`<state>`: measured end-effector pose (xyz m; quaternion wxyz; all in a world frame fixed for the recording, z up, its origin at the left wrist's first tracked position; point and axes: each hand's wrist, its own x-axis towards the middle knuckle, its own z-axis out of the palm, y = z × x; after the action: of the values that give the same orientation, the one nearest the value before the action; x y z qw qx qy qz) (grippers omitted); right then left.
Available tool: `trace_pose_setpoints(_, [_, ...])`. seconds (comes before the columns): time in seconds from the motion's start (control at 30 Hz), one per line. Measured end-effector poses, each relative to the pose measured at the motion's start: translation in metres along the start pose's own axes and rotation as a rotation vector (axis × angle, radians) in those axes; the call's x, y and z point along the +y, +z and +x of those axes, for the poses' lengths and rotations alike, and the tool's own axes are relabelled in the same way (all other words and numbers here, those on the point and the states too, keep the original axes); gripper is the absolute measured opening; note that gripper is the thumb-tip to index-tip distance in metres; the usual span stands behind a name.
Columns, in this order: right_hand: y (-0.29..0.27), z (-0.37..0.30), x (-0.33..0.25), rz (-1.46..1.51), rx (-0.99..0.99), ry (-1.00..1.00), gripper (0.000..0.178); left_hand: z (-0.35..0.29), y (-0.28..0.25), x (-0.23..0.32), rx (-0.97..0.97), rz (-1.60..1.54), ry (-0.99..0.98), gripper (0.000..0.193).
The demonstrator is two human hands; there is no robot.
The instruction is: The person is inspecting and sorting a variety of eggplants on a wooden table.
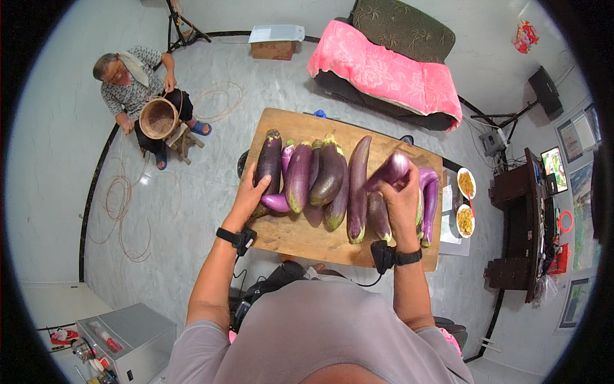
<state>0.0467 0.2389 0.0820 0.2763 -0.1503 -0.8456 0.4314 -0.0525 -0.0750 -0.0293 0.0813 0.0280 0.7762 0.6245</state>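
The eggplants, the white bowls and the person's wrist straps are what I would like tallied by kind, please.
Eggplants: at least 10; overlap hides the exact count
White bowls: 2
Wrist straps: 2
Total: at least 14

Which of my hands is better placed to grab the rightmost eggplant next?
Probably your right hand: it's close beside the rightmost eggplant, though it would first have to release the shiny eggplant it holds. Your left hand is leftward, at a dark eggplant.

Glossy eggplants (297, 182); smooth wooden tabletop (300, 240)
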Motion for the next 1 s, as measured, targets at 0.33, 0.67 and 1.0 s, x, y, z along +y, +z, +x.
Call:
trace_pose_setpoints(0.33, [0.014, -0.011, 0.001, 0.266, -0.039, 0.069, 0.047, -0.014, 0.002, 0.011, -0.014, -0.122, -0.052, 0.054])
trace_pose_setpoints(0.67, [0.021, -0.009, 0.019, 0.262, 0.025, -0.045, 0.052, -0.039, 0.011, 0.035, 0.265, 0.435, 0.184, 0.052])
trace_pose_setpoints(1.0, [0.024, -0.051, 0.025, 0.056, -0.125, -0.6, 0.061, -0.079, 0.108, 0.131, -0.636, -0.266, -0.233, 0.078])
